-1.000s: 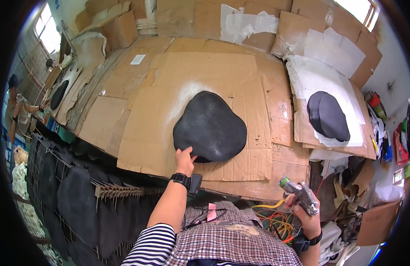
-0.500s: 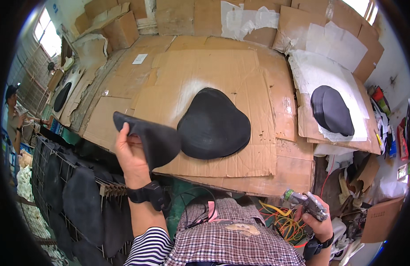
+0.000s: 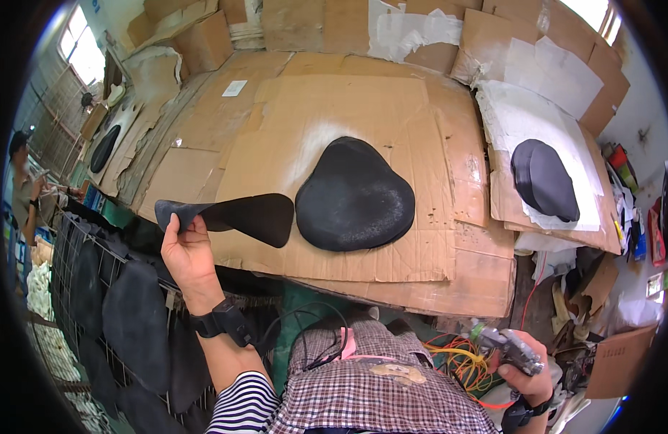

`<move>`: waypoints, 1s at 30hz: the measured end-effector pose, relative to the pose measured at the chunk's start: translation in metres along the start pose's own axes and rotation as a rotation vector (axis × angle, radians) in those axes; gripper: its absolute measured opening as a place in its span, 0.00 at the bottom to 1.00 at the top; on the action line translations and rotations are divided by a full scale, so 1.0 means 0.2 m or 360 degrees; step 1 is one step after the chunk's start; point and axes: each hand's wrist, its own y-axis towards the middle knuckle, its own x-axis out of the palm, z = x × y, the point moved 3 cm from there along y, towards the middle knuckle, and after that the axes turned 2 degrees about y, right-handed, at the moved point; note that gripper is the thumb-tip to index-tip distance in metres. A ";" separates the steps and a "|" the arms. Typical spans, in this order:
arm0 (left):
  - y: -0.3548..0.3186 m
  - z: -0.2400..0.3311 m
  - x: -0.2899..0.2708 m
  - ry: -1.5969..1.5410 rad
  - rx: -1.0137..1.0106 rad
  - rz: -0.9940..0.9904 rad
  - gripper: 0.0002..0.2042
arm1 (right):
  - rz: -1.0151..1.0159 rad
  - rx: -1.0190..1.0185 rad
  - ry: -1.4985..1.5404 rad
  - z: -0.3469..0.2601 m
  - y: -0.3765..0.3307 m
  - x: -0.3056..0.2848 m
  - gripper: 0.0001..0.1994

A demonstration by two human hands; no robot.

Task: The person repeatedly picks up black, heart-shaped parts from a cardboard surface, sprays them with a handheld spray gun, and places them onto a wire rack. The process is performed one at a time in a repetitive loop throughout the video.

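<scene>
My left hand (image 3: 186, 253) pinches one end of a thin, floppy black sheet (image 3: 251, 218), which twists and reaches right above the front edge of the bench. Its free end hangs close to the left side of a rounded-triangular stack of black sheets (image 3: 354, 195) lying on cardboard. Whitish specks show on the stack's top at the lower right. Low on the right, my right hand (image 3: 525, 365) is wrapped around a metal spray gun (image 3: 513, 349) with a green part at its front, pointing left.
Another black stack (image 3: 544, 181) rests on white paper at the right; a dark piece (image 3: 105, 150) lies far left. Black sheets hang on a wire rack (image 3: 135, 329) below left. Orange and yellow hoses (image 3: 460, 362) loop by my apron. A person (image 3: 23, 188) stands far left.
My left hand has moved a little left and the sheet has swung from drooping to stretching out sideways. Whitish specks now show on the stack's top. The spray gun has dropped slightly.
</scene>
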 end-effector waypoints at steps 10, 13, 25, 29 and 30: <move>-0.01 0.03 0.00 0.0005 0.0040 -0.0070 0.05 | 0.0322 -0.0274 0.0101 -0.06 0.24 0.21 0.25; -0.02 0.05 0.00 0.0020 0.0043 -0.0044 0.05 | 0.0428 -0.0252 0.0048 -0.06 0.25 0.16 0.26; 0.01 0.00 -0.03 0.0031 -0.0014 0.0035 0.04 | 0.0440 -0.0059 -0.0064 0.01 -0.01 0.04 0.32; 0.02 -0.03 -0.03 0.0005 -0.0050 0.0011 0.06 | 0.0158 0.0032 0.0049 0.05 0.00 0.09 0.30; 0.01 -0.04 -0.03 0.0007 -0.0048 0.0027 0.06 | 0.0129 0.0041 0.0111 0.03 0.03 0.13 0.30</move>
